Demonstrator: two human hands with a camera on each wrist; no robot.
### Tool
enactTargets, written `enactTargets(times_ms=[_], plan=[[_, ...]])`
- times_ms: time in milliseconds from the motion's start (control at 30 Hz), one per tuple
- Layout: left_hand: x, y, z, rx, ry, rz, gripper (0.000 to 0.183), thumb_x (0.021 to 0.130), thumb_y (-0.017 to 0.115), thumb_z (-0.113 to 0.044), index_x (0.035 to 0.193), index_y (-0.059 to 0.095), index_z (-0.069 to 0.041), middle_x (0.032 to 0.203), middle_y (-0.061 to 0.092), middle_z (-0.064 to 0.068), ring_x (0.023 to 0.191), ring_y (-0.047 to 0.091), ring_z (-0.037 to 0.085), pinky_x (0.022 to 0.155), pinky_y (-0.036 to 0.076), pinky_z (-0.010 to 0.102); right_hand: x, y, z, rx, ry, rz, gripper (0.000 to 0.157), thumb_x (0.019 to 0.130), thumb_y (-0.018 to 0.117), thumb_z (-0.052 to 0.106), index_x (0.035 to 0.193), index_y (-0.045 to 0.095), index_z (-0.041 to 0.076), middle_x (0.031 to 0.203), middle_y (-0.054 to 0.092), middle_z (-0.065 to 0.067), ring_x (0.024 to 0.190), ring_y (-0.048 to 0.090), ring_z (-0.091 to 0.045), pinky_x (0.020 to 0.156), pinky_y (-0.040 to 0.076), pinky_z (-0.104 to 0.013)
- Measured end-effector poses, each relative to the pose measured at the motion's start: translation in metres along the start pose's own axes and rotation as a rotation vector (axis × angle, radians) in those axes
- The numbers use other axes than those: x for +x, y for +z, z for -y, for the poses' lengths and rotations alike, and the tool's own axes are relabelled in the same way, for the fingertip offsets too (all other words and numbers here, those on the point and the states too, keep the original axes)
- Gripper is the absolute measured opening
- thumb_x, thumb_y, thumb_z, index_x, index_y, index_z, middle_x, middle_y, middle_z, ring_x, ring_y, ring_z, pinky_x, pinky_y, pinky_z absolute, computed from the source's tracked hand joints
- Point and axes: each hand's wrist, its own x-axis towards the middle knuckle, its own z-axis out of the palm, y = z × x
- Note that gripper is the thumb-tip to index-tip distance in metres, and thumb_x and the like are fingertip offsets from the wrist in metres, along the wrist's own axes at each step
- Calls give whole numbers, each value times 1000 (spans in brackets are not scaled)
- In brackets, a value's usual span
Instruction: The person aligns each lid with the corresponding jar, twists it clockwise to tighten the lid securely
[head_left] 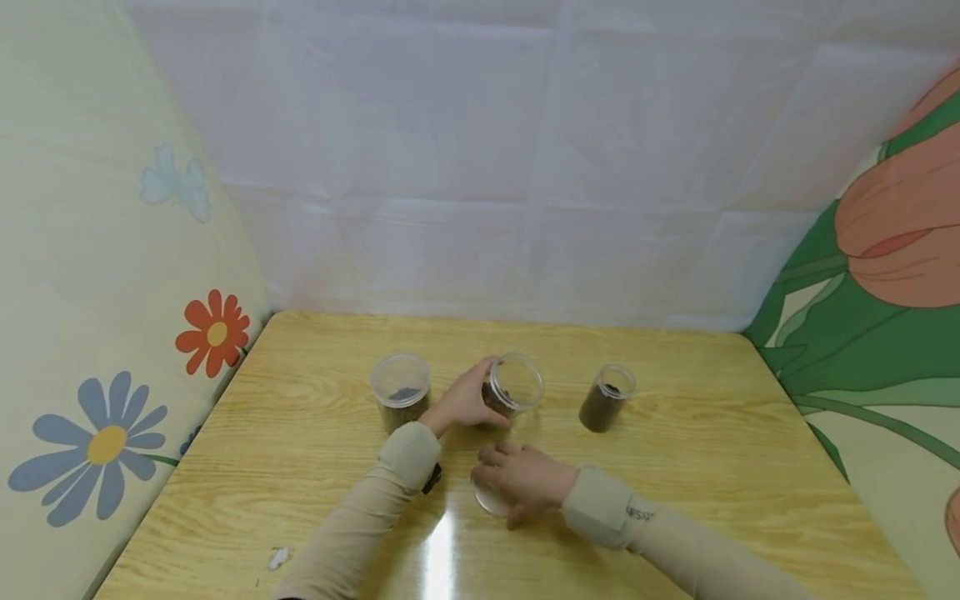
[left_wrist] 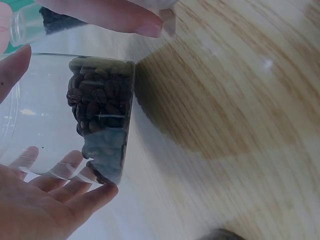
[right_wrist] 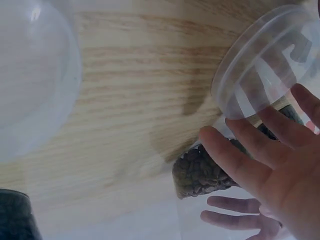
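Note:
My left hand wraps around a clear jar of coffee beans, thumb on one side and fingers on the other. In the left wrist view the beans fill the bottom part, and the jar's mouth has no lid on it. Nearer the table's front, my right hand spans a clear round lid between fingers and thumb. That lid looks tilted in the right wrist view, fingertips at its rim; most of the thumb is hidden there.
To the left stands a wide open jar with dark contents. A slimmer jar of dark grains is on the right. Another clear round piece shows large at the right wrist view's left. A patterned cloth borders the wooden table.

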Motion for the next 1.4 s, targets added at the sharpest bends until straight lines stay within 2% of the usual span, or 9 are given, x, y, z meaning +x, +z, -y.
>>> enactTargets(times_ms=[367, 533, 700, 833, 1067, 1233, 1400], plan=[[-1, -1, -1, -3, -19, 18, 99, 62, 85, -20, 142, 27, -11, 134, 41, 18, 118, 43, 32, 96, 35, 47, 0, 4, 1, 9, -35, -38, 74, 65, 79, 35, 130, 49, 16, 126, 46, -9, 114, 46, -26, 86, 45, -35], [-2, -2, 0, 0, -17, 9, 99, 61, 85, -19, 141, 27, -11, 135, 41, 18, 120, 42, 32, 98, 33, 47, -3, 4, 2, 14, -48, -70, 75, 64, 78, 38, 129, 49, 15, 123, 48, -9, 110, 48, -24, 85, 45, -32], [-3, -2, -1, 9, -20, 13, 99, 62, 85, -20, 142, 27, -10, 136, 39, 17, 122, 40, 33, 99, 32, 48, -8, 0, 1, -29, -50, -98, 80, 63, 77, 46, 130, 49, 14, 123, 50, -8, 109, 49, -23, 89, 44, -33], [-5, -3, -1, 18, -19, 9, 99, 62, 85, -19, 141, 27, -10, 137, 39, 17, 122, 39, 33, 98, 32, 49, -15, -7, 1, -47, -32, -120, 83, 61, 77, 49, 131, 48, 13, 124, 50, -9, 110, 49, -24, 91, 42, -34], [-5, -4, 0, 60, -7, -4, 98, 62, 85, -21, 141, 28, -10, 136, 40, 17, 122, 40, 32, 98, 33, 47, -31, -27, 0, 50, -11, -174, 82, 63, 80, 39, 131, 47, 11, 122, 49, -8, 106, 50, -23, 88, 44, -34], [-5, -4, 0, 49, 0, 0, 98, 61, 86, -20, 140, 29, -10, 135, 41, 17, 121, 41, 31, 98, 33, 48, -43, -42, -1, 101, -12, -233, 78, 64, 80, 34, 130, 47, 9, 125, 47, -9, 109, 48, -24, 89, 44, -37], [-4, -4, 1, 38, 8, 0, 98, 60, 86, -18, 140, 30, -10, 134, 43, 16, 120, 42, 30, 98, 33, 47, -52, -54, -3, 80, -33, -320, 77, 63, 79, 33, 128, 47, 8, 126, 47, -11, 109, 48, -24, 89, 44, -38]])
